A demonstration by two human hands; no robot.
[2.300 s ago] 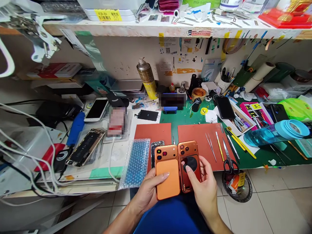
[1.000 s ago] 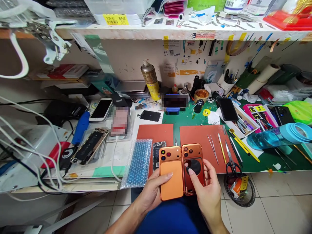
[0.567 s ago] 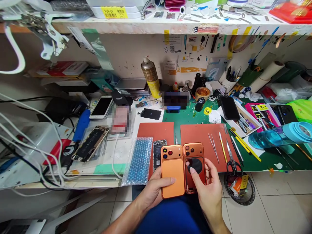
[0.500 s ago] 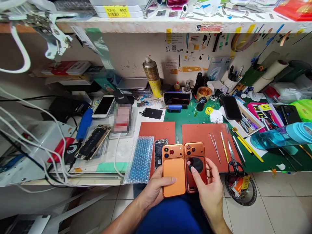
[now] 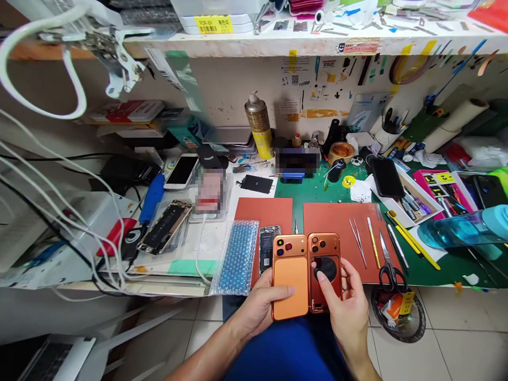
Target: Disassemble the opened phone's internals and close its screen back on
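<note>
My left hand (image 5: 260,299) grips an orange phone (image 5: 291,272) by its left side, thumb across the lower back panel. Its raised camera bar with several lenses faces up. Beside it, my right hand (image 5: 347,301) holds an orange phone housing (image 5: 324,248) with a dark red glossy lower section and a black disc, the thumb pressed near that disc. The two stand side by side, nearly touching, above my lap at the bench's front edge. Just behind the left hand lies an opened phone (image 5: 269,248) with its dark battery showing, next to a bubble-wrap pouch (image 5: 235,256).
Tweezers (image 5: 357,242), scissors (image 5: 391,267) and a yellow-handled tool (image 5: 373,242) lie on the right red mat (image 5: 333,214). A blue water bottle (image 5: 456,230) lies farther right. White cables (image 5: 99,233) hang at left. Below the bench edge stands a waste bin (image 5: 415,328).
The whole view has shifted, so the bench things appear farther right. Both hands keep the same hold on the phone and the housing, which stay side by side.
</note>
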